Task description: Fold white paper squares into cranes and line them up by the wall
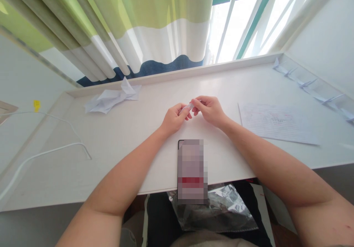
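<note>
**Paper strip (187, 108) pinched between both your hands at mid-desk**

A striped green, white and blue curtain (110, 22) hangs beside a bright window (235, 22), beyond the raised ledge (177, 73) on the far side of your white desk (118, 155). A lined sheet (276, 123) with faint writing lies to your right, and a loose heap of crumpled paper (112, 98) lies to your left. A white cable (44, 162) curves across the left side, and a small yellow object (37, 105) sits farther left; what it is cannot be told.

A row of paper cranes (306, 84) lines the right-hand ledge, apparently placed there to stay off the work surface. Your phone (190, 171), its face obscured, lies at the near desk edge, probably kept within reach and out of your hands' way.

The only container in view is a crinkled plastic bag (218, 210) below the desk edge; you cannot tell from this view what it holds.

Your left hand (173, 119) and right hand (208, 110) meet at the centre, forearms angled inward, which appears to steady the work. The fingers of both hands are closed on the strip, grasping it from either side, with no release seen. The strip appears held clear of the desk.
</note>
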`<state>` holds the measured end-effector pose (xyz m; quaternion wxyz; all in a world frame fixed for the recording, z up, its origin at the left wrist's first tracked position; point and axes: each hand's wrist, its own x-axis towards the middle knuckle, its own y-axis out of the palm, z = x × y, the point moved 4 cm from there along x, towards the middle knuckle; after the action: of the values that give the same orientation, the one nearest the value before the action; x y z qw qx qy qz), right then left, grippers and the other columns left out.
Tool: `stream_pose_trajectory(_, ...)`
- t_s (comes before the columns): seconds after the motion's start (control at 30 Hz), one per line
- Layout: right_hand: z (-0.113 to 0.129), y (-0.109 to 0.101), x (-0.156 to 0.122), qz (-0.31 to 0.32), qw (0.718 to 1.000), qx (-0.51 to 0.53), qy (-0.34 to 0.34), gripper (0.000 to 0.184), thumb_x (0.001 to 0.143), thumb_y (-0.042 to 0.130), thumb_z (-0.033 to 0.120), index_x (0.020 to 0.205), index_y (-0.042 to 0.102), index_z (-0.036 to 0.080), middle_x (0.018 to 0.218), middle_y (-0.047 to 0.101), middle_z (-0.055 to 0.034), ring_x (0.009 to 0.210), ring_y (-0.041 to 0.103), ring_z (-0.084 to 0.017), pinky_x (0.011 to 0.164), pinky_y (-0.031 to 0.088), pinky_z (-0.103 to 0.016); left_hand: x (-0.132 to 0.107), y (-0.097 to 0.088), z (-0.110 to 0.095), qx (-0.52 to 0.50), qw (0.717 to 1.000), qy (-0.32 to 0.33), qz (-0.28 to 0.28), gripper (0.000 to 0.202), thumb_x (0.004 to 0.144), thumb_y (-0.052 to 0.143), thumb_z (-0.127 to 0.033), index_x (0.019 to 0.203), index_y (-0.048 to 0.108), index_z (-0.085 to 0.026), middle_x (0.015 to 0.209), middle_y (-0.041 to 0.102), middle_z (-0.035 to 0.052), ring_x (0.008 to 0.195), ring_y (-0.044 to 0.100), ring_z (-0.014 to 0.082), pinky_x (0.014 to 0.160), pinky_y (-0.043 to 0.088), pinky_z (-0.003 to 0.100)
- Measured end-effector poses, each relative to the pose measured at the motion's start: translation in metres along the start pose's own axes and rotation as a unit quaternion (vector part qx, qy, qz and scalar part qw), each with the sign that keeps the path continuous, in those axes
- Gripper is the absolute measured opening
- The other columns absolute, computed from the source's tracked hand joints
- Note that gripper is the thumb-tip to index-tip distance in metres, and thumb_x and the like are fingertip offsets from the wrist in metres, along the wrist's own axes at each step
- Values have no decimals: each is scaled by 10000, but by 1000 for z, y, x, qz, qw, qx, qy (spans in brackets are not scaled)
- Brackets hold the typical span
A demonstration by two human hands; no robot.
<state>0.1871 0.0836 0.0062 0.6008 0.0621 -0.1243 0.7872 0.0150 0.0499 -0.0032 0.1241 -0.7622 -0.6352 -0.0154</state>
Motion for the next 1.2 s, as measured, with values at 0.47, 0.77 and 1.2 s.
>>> stream_pose_trajectory(0.47, -2, 3, -1, 47, 999, 13, 11, 490, 833, 877, 696, 847, 795, 213, 781, 807, -53, 691, 726, -188, 678, 638, -365, 3, -9, 8, -69, 997, -23, -31, 356, 855, 875, -496, 977, 746, -187, 792, 815, 46, 769, 766, 200, 807, 582, 365)
stream_pose_trajectory(0.77, -1, 6, 0, 53, 997, 57, 11, 551, 784, 918, 734, 968, 799, 229, 900, 823, -55, 732, 746, -181, 732, 654, -386, 6, -14, 7, -79, 992, 28, -94, 220, 860, 862, -391, 969, 783, -217, 924, 834, 42, 908, 778, 199, 852, 583, 361)
stream_pose_trajectory(1.2, -14, -2, 3, 1, 1000, 16, 1, 622, 689, 981, 726, 1032, 794, 242, 1044, 793, -75, 941, 747, -236, 860, 636, -436, 9, -16, 16, -100, 990, 12, -94, 399, 817, 927, -410, 1095, 737, -198, 977, 839, 57, 948, 803, 215, 874, 610, 371)
